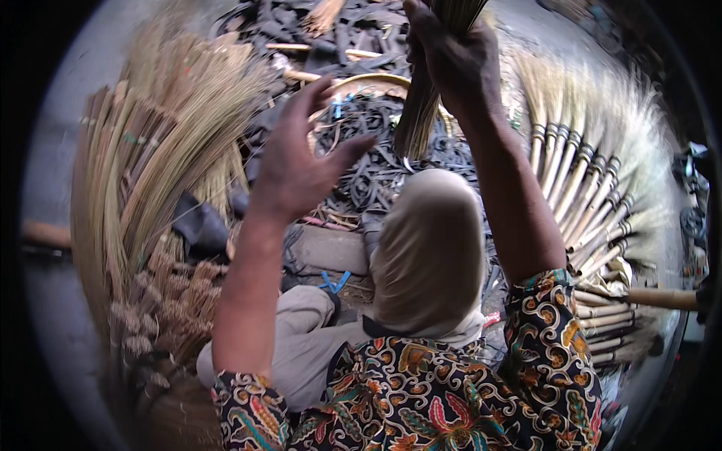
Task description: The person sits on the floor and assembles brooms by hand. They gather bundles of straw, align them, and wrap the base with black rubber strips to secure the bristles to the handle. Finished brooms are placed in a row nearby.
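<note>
Raised in front of me at the top, my right hand is closed around a bundle of thin broom straw. The bundle's cut-looking lower end points down, and its upper part runs out of the picture. My left hand is lifted to the left of the bundle, apart from it. Its thumb and fingers are spread, slightly blurred, with nothing in them. Beyond both hands lies a heap of black rubber strips, partly inside a round rim.
Long straw is stacked at the left, above shorter bundled stalks. Several brooms with pale handles fan out at the right. My raised knee stands in the middle, near a flat block and a blue strip.
</note>
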`<action>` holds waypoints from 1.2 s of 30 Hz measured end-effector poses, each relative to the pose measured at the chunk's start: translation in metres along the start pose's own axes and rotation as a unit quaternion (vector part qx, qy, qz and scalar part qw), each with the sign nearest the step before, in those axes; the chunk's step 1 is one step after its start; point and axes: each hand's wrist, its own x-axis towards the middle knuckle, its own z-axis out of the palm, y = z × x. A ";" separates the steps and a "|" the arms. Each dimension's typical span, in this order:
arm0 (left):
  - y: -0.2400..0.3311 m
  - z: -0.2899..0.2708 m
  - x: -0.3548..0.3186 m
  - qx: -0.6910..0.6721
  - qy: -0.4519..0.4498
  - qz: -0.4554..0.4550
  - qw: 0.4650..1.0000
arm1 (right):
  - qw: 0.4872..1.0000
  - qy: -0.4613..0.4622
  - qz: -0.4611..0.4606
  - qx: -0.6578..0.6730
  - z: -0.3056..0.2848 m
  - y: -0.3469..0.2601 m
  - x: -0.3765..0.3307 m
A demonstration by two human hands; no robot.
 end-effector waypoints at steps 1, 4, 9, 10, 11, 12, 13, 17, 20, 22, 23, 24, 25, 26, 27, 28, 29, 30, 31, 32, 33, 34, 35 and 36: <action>0.005 0.012 0.012 0.016 0.014 0.023 0.999 | 0.996 -0.013 0.002 0.087 0.030 -0.020 -0.006; 0.003 0.028 0.007 0.089 0.125 0.054 0.987 | 0.989 -0.078 0.044 0.122 0.083 -0.057 -0.047; -0.046 0.017 -0.065 -0.122 -0.065 -0.150 0.979 | 0.953 -0.193 0.158 0.171 0.102 -0.049 -0.069; -0.055 0.019 -0.086 -0.162 -0.067 -0.171 0.970 | 0.956 -0.185 0.092 0.210 0.116 -0.036 -0.077; -0.065 0.026 -0.101 -0.174 -0.039 -0.189 0.966 | 0.970 -0.169 0.077 0.156 0.122 -0.024 -0.089; -0.077 0.033 -0.111 -0.152 0.028 -0.102 0.983 | 0.971 -0.152 0.103 0.152 0.132 -0.010 -0.103; -0.090 0.041 -0.119 -0.164 0.062 -0.108 0.979 | 0.971 -0.139 0.126 0.146 0.143 0.006 -0.117; -0.133 0.064 -0.160 -0.076 0.100 -0.162 0.979 | 0.969 -0.169 0.128 0.123 0.164 0.064 -0.179; -0.152 0.079 -0.181 -0.043 0.114 -0.170 0.978 | 0.962 -0.202 0.162 0.091 0.173 0.088 -0.204; -0.162 0.084 -0.187 -0.036 0.132 -0.143 0.980 | 0.931 -0.240 0.263 0.082 0.175 0.094 -0.208; -0.165 0.086 -0.189 -0.033 0.143 -0.131 0.980 | 0.941 -0.240 0.215 0.097 0.176 0.095 -0.208; -0.168 0.086 -0.190 -0.009 0.151 -0.122 0.981 | 0.947 -0.243 0.189 0.096 0.177 0.096 -0.206; -0.171 0.087 -0.190 0.015 0.158 -0.114 0.981 | 0.949 -0.247 0.176 0.085 0.178 0.096 -0.205; -0.172 0.088 -0.192 0.028 0.165 -0.115 0.979 | 0.949 -0.265 0.141 0.096 0.179 0.097 -0.204; -0.174 0.089 -0.193 0.048 0.162 -0.104 0.980 | 0.952 -0.261 0.145 0.068 0.180 0.099 -0.204; -0.176 0.090 -0.195 0.060 0.160 -0.100 0.980 | 0.956 -0.262 0.121 0.052 0.180 0.100 -0.205; -0.177 0.092 -0.198 0.072 0.177 -0.094 0.977 | 0.965 -0.252 0.058 0.054 0.180 0.103 -0.206; -0.179 0.095 -0.200 0.051 0.159 -0.126 0.978 | 0.943 -0.290 0.153 0.054 0.180 0.105 -0.209; -0.181 0.097 -0.204 0.047 0.158 -0.140 0.976 | 0.924 -0.314 0.209 0.066 0.180 0.108 -0.212; -0.183 0.102 -0.205 0.013 0.191 -0.140 0.971 | 0.913 -0.336 0.223 0.060 0.180 0.111 -0.215; -0.185 0.105 -0.208 -0.026 0.204 -0.136 0.969 | 0.896 -0.359 0.259 0.040 0.179 0.113 -0.218; -0.187 0.107 -0.211 -0.100 0.189 -0.178 0.961 | 0.900 -0.362 0.240 0.047 0.179 0.117 -0.219; -0.188 0.109 -0.212 -0.120 0.196 -0.182 0.956 | 0.910 -0.352 0.206 0.080 0.178 0.119 -0.220; -0.187 0.109 -0.216 -0.127 0.190 -0.183 0.956 | 0.912 -0.349 0.193 0.098 0.178 0.121 -0.220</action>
